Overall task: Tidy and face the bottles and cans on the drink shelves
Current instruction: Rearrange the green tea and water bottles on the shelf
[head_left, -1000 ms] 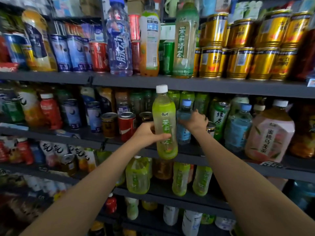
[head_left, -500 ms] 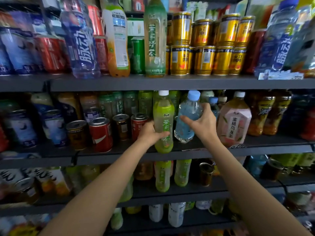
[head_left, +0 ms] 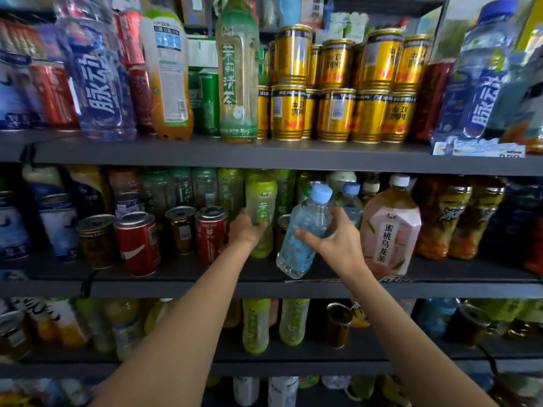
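A green tea bottle stands upright deep on the middle shelf, and my left hand grips its lower half. My right hand holds a clear water bottle with a light blue cap, tilted with its top to the right, its base near the shelf's front edge. A second blue-capped water bottle stands just behind it. A pink peach oolong bottle stands right of my right hand.
Red and brown cans stand left of my left hand. Gold cans are stacked two high on the upper shelf, beside tall bottles. Green bottles and a brown can fill the lower shelf.
My left hand has pushed the green tea bottle back into the middle shelf row. My right hand has drawn the water bottle forward and tilted it. The view has shifted up and right.
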{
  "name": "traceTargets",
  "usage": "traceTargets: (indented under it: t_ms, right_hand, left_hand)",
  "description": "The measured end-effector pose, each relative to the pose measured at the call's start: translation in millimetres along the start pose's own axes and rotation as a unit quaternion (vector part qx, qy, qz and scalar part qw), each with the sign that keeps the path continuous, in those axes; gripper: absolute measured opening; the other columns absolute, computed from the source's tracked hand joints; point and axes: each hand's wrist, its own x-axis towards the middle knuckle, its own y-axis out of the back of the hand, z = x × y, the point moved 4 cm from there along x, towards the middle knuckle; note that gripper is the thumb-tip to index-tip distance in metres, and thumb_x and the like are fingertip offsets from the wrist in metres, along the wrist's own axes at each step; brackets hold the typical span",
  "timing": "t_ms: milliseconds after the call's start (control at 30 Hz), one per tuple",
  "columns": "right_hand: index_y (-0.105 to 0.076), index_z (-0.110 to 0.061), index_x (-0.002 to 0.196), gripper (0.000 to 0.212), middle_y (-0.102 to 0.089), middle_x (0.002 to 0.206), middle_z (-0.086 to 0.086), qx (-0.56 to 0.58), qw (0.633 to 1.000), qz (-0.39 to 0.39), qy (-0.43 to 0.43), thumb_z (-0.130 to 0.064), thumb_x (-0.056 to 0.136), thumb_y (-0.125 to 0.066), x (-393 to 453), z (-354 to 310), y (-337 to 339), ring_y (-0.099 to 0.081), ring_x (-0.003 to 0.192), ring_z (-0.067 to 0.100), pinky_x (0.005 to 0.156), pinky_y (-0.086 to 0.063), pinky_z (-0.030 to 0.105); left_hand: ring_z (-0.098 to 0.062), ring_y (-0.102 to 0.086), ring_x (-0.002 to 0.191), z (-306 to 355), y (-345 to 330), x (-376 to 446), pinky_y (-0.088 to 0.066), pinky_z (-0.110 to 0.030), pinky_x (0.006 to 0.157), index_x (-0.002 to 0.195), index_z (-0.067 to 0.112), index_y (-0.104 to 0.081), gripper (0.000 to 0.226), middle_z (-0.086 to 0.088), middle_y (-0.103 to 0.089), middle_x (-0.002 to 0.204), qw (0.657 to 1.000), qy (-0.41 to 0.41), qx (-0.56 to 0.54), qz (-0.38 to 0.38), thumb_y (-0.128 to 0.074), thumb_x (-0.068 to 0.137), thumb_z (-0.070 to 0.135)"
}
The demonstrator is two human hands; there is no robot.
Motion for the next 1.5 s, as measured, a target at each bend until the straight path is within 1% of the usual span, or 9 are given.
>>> traceTargets:
  t_ms: [167,333,500,700,833,967,1067,1333,1500]
  right_hand:
    - [-0.051,-0.007,0.118,0.064,-0.064,0.104,0.0,-0.013,0.999,-0.036,0.016,-0.029,0.067,-0.082,1.2,14.3,-8.6,-0.062,0.095,0.012,0.079,-0.05,0.023]
    - [-0.05,-0.008,0.118,0.06,-0.059,0.096,-0.006,0.006,0.999,-0.035,0.014,-0.027,0.07,-0.081,3.7,14.9,-9.5,-0.058,0.087,0.006,0.062,-0.042,0.003]
    - [-0.051,-0.009,0.116,0.059,-0.064,0.102,-0.002,0.021,0.999,-0.045,0.003,-0.025,0.069,-0.082,4.5,16.2,-9.5,-0.062,0.093,0.009,0.078,-0.05,0.023]
    - [-0.051,-0.007,0.118,0.061,-0.065,0.102,-0.002,0.016,0.999,-0.039,0.008,-0.026,0.069,-0.082,5.8,14.2,-8.0,-0.063,0.091,0.009,0.073,-0.052,0.018]
    - [-0.05,-0.005,0.121,0.065,-0.067,0.105,0.002,0.008,1.0,-0.021,0.005,-0.028,0.068,-0.082,3.5,11.7,-7.6,-0.064,0.095,0.013,0.081,-0.054,0.027]
    - [-0.051,-0.009,0.118,0.063,-0.061,0.104,-0.004,0.004,0.999,0.002,0.042,-0.028,0.067,-0.083,-12.3,-5.0,-0.8,-0.06,0.097,0.009,0.083,-0.05,0.02]
    - [-0.05,-0.01,0.116,0.06,-0.059,0.104,-0.009,0.011,0.994,0.055,0.091,-0.03,0.069,-0.081,-31.7,-29.8,17.6,-0.057,0.095,0.003,0.081,-0.047,0.014]
    - [-0.039,-0.007,0.119,0.065,-0.055,0.086,-0.008,0.107,0.931,0.306,0.166,-0.032,0.073,-0.078,-11.3,-113.1,147.6,-0.058,0.076,0.0,0.071,-0.048,0.017]
    - [-0.038,-0.006,0.114,0.063,-0.055,0.088,-0.006,0.128,0.923,0.334,0.142,-0.032,0.074,-0.078,26.2,-105.9,239.1,-0.061,0.079,0.009,0.077,-0.053,0.033]
  left_hand:
    - [-0.036,-0.049,0.116,-11.2,-18.2,-39.9,-0.044,-0.037,0.086,0.136,0.0,-0.026,0.05,-0.02,-0.041,0.132,0.973,-0.069,0.191,0.104,-0.045,0.091,-0.003]
    - [-0.031,-0.03,0.124,-16.2,-30.5,-49.7,-0.031,-0.033,0.099,0.139,0.009,-0.033,0.048,-0.012,-0.028,0.14,0.91,-0.259,0.315,0.076,-0.039,0.092,0.003]
    - [-0.034,-0.027,0.128,-21.3,-30.7,-33.3,-0.028,-0.035,0.106,0.146,0.015,-0.025,0.058,-0.009,-0.021,0.146,0.904,-0.218,0.368,0.016,-0.04,0.092,0.001]
    - [-0.035,-0.023,0.136,-16.4,-32.2,-8.9,-0.031,-0.04,0.109,0.147,0.014,-0.022,0.061,-0.01,-0.005,0.154,0.905,-0.143,0.389,-0.095,-0.047,0.092,0.004]
    - [-0.035,-0.037,0.13,-11.2,-24.5,-12.9,-0.038,-0.041,0.1,0.143,0.011,-0.03,0.053,-0.011,-0.021,0.151,0.893,-0.15,0.415,-0.091,-0.047,0.093,0.015]
    - [-0.03,-0.059,0.095,4.1,2.6,-66.2,-0.041,-0.033,0.069,0.118,0.005,-0.056,0.031,-0.013,-0.054,0.115,0.921,-0.312,0.165,0.163,-0.042,0.091,0.014]
    - [-0.019,-0.051,0.092,27.3,8.5,-112.8,-0.038,-0.028,0.077,0.107,0.0,-0.057,0.032,-0.014,-0.057,0.104,0.874,-0.427,0.012,0.23,-0.038,0.086,0.015]
    - [0.001,-0.025,0.129,176.3,-9.3,-172.6,-0.022,-0.005,0.102,0.146,0.008,-0.019,0.067,-0.001,-0.031,0.144,0.87,-0.468,-0.132,0.075,-0.054,0.091,0.023]
    - [-0.011,-0.05,0.119,269.7,-52.0,-179.3,-0.042,-0.024,0.095,0.142,0.016,-0.028,0.074,0.001,-0.051,0.132,0.869,-0.468,-0.16,-0.021,-0.07,0.081,0.024]
